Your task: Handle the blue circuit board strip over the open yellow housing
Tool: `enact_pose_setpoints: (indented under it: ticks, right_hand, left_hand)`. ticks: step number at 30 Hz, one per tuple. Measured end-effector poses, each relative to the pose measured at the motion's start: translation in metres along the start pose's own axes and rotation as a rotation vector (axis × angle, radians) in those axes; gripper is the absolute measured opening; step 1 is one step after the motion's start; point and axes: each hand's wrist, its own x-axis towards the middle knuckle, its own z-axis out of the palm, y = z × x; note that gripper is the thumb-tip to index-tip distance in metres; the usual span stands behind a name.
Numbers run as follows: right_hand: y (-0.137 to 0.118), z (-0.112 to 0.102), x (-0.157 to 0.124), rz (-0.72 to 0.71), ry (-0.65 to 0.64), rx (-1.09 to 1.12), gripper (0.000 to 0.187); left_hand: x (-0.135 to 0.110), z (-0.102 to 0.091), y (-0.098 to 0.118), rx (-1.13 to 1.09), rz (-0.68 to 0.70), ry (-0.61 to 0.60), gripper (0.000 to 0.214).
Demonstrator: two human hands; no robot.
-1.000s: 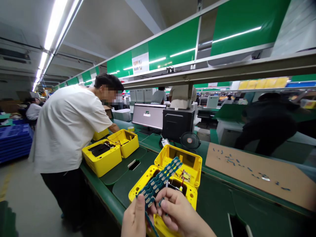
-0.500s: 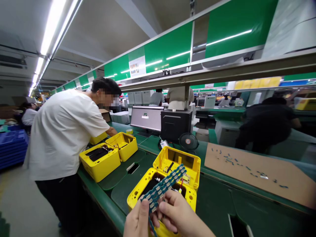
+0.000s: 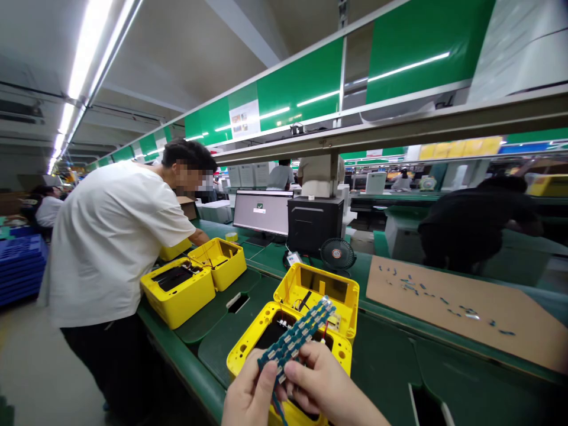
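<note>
The left hand point(image 3: 248, 396) and right hand point(image 3: 322, 378) are both closed on a teal strip of linked circuit boards point(image 3: 295, 337) with silver tabs, pinching its lower end between thumbs and fingers. The strip angles up and away, held just above a yellow plastic housing point(image 3: 247, 340) that lies open on the green worktop point(image 3: 386, 367), near its front edge. A second open yellow shell point(image 3: 315, 284) sits directly behind it, with red wires and a small board inside. Toward the worktop's far edge on the right lies a cardboard sheet point(image 3: 457, 307) scattered with small blue parts. Farther along on the left, a person in a white T-shirt point(image 3: 106, 254) leans over two more yellow cases point(image 3: 177, 293). Beyond stand a monitor point(image 3: 261, 212), a black box point(image 3: 315, 225) and a small desk fan point(image 3: 337, 254).
</note>
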Motion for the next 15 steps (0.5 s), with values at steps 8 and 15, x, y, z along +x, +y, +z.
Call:
enact_pose_setpoints:
  ticks: [8,15]
  right_hand:
    - [0.001,0.005,0.002,0.012,0.001,0.004,0.040]
    - [-0.002,0.011,0.001,0.127,0.142,-0.095,0.052]
  left_hand:
    - [0.006,-0.002,-0.011,-0.144,-0.016,0.059,0.035]
    - [0.008,0.002,-0.031,-0.566,-0.337,0.040,0.043]
